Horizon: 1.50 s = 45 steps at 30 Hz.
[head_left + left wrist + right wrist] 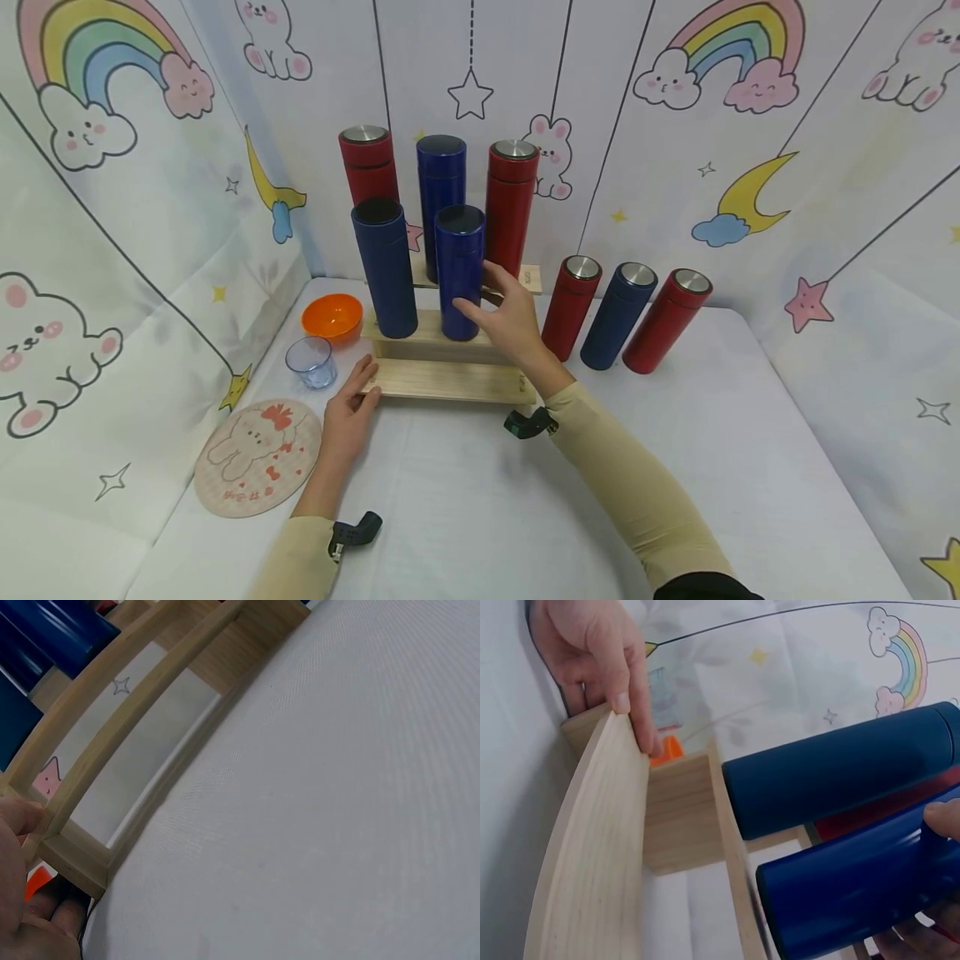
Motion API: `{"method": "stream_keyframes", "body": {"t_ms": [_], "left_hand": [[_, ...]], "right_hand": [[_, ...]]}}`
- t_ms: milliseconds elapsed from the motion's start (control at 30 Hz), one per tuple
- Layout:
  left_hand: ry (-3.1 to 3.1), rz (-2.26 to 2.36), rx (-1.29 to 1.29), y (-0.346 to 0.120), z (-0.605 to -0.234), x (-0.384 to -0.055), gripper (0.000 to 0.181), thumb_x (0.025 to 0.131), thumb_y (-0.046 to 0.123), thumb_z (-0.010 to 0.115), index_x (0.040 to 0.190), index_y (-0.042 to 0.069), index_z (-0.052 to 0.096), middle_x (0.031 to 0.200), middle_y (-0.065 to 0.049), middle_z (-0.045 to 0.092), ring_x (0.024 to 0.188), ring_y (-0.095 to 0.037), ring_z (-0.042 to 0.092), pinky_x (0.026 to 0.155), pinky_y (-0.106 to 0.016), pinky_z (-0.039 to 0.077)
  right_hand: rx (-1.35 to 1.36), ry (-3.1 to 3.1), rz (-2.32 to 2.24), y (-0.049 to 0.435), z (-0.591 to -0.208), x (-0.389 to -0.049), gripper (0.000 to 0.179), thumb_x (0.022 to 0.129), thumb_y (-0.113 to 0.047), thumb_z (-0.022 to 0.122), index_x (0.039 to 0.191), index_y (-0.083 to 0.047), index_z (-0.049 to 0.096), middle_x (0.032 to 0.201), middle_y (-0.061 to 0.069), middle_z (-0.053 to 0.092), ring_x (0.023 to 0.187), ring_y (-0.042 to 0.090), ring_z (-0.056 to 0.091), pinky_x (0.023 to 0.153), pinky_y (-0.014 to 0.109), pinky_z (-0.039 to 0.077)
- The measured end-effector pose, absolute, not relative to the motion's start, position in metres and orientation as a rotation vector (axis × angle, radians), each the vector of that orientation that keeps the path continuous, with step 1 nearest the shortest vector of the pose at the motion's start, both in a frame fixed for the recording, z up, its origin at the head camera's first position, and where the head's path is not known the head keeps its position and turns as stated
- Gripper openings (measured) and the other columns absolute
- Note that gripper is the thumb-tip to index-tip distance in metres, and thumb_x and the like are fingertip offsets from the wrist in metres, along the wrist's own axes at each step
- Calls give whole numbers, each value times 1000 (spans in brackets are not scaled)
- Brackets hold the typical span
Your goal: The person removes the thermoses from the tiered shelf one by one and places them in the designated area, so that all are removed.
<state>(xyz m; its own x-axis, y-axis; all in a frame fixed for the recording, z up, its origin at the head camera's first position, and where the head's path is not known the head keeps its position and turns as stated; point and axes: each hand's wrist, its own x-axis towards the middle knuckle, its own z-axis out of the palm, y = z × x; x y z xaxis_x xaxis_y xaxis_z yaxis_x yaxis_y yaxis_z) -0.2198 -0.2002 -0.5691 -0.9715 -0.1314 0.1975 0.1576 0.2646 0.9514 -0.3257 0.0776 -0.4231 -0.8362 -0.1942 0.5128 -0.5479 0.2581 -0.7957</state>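
Observation:
A stepped wooden rack (450, 381) stands on the table, and my left hand (351, 412) grips the left end of its lowest step. In the right wrist view that hand's thumb lies at the step's front edge, its fingers at the end. My right hand (512, 312) holds a glossy blue thermos (461, 271) around its lower part, upright over the middle step. Whether its base touches the wood I cannot tell. A matte dark blue thermos (386, 271) stands left of it on that step. Behind are a red thermos (368, 164), a blue thermos (442, 187) and another red thermos (512, 208).
Right of the rack stand a red thermos (572, 307), a blue thermos (618, 317) and a further red thermos (667, 321). To the left are an orange bowl (332, 317), a clear glass (311, 362) and a round rabbit-printed mat (258, 458). Printed cloth (600, 125) hangs behind.

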Motion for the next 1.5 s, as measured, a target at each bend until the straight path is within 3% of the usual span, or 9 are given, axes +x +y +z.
{"method": "stream_keyframes", "body": {"t_ms": [167, 767, 1167, 1500], "left_hand": [[-2303, -1776, -25, -201, -569, -220, 47, 112, 10, 61, 159, 7, 56, 172, 2, 41, 160, -15, 31, 107, -7, 38], [-2294, -1781, -30, -201, -570, -220, 47, 111, 11, 63, 158, 7, 57, 171, 3, 42, 159, -17, 33, 103, -6, 40], [-2298, -1805, 20, -191, -548, -212, 47, 111, 2, 58, 157, -5, 52, 172, -10, 39, 161, -26, 30, 101, -3, 38], [-2306, -1764, -30, -201, -569, -219, 47, 112, 13, 62, 159, 6, 56, 171, 2, 42, 159, -18, 32, 102, -6, 40]], "right_hand": [[680, -2222, 1576, 79, -421, -324, 66, 95, -18, 88, 152, -1, 58, 143, 14, 68, 126, 27, 70, 106, 40, 57], [672, -2233, 1562, 91, -420, -317, 66, 95, -19, 88, 152, -4, 59, 141, 12, 69, 124, 26, 70, 105, 42, 57], [675, -2189, 1598, 98, -416, -311, 65, 93, -16, 90, 150, -4, 61, 138, 13, 71, 122, 28, 70, 104, 45, 58], [664, -2170, 1623, 103, -414, -308, 68, 90, -9, 91, 150, -2, 60, 138, 16, 70, 122, 31, 71, 103, 47, 58]]}}
